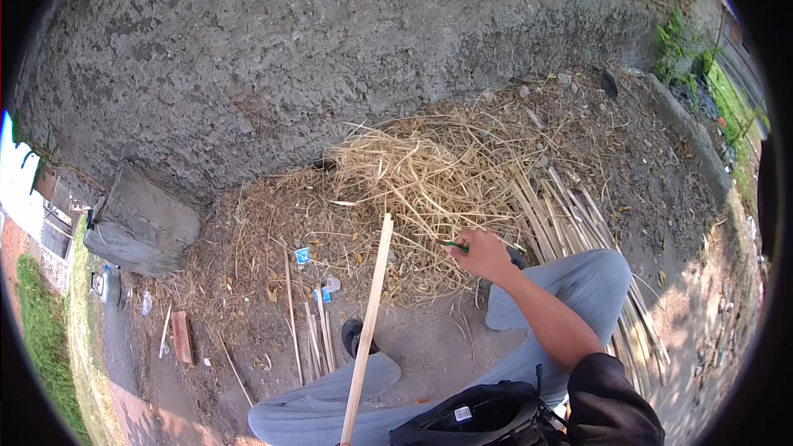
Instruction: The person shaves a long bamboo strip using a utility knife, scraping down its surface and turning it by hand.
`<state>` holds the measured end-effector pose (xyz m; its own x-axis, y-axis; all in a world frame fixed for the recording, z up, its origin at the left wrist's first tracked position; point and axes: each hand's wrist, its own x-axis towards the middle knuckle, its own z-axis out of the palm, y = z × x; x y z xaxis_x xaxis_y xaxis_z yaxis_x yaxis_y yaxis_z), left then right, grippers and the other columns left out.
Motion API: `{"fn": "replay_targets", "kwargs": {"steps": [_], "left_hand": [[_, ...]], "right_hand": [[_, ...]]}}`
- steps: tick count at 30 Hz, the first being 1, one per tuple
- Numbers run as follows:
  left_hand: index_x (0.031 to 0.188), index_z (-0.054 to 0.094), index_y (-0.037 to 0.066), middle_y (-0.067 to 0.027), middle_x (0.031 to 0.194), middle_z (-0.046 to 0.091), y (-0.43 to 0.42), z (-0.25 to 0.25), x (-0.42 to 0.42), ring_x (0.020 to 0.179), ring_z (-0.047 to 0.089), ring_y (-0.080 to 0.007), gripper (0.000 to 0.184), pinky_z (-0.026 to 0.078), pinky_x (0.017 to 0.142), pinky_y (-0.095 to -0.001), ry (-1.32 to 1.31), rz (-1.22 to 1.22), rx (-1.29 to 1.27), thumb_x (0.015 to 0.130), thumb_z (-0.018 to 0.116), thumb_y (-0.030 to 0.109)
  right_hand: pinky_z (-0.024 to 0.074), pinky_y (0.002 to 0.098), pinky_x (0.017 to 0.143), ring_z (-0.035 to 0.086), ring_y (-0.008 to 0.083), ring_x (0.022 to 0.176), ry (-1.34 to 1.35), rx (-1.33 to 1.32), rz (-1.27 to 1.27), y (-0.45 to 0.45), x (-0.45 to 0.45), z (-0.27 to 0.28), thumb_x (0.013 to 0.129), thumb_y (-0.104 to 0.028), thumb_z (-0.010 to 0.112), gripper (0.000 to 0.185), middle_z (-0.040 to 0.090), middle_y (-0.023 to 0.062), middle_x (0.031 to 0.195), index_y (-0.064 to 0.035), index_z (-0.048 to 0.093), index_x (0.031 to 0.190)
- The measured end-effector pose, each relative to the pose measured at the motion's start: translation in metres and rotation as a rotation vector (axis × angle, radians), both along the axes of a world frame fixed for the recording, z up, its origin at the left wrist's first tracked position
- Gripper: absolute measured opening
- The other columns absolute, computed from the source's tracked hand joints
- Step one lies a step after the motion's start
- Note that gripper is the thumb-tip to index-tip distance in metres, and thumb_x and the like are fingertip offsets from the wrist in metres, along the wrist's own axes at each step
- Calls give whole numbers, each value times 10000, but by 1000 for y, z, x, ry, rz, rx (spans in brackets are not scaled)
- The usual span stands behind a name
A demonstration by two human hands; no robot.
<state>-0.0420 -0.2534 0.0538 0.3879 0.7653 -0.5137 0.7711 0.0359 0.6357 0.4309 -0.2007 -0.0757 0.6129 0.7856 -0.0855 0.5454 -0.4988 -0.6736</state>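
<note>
My right hand is closed around a small green-handled knife; its blade is hard to make out. The hand is over the near right side of a pile of pale shavings. A long bamboo strip slants up from the bottom edge between my legs, its far end before the pile. Only a sliver of my left hand shows at the strip's low end, where it seems to grip it; most of that hand is out of frame. The knife and the strip are apart.
Many split bamboo strips lie beside and under my right leg. A few more strips lie left of my foot. A rough wall rises behind the pile. A concrete block, a brick and blue wrappers are at left.
</note>
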Motion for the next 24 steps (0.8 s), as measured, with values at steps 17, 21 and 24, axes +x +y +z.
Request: {"fn": "replay_targets", "kwargs": {"steps": [17, 21, 24], "left_hand": [[816, 540, 20, -176, 587, 538, 0, -54, 18, 509, 527, -327, 327, 405, 488, -439, -20, -80, 296, 1011, 447, 266], [885, 545, 29, -260, 637, 565, -6, -52, 28, 602, 560, -488, 262, 411, 494, -506, 109, -116, 297, 1008, 456, 241], [866, 537, 30, -247, 604, 549, -13, -48, 32, 559, 555, -473, 261, 400, 470, -499, 72, -128, 283, 1006, 468, 240]], "right_hand": [[522, 334, 468, 670, 243, 546, 32, 638, 360, -19, -105, 43, 837, -303, 743, 247, 739, 74, 880, -72, 721, 922], [518, 329, 462, 667, 226, 541, -97, 592, 331, -15, -99, 45, 824, -306, 751, 227, 740, 51, 865, -101, 732, 920], [516, 341, 459, 662, 231, 533, -118, 580, 230, -6, -82, 45, 821, -298, 752, 206, 740, 39, 856, -112, 738, 910]]}}
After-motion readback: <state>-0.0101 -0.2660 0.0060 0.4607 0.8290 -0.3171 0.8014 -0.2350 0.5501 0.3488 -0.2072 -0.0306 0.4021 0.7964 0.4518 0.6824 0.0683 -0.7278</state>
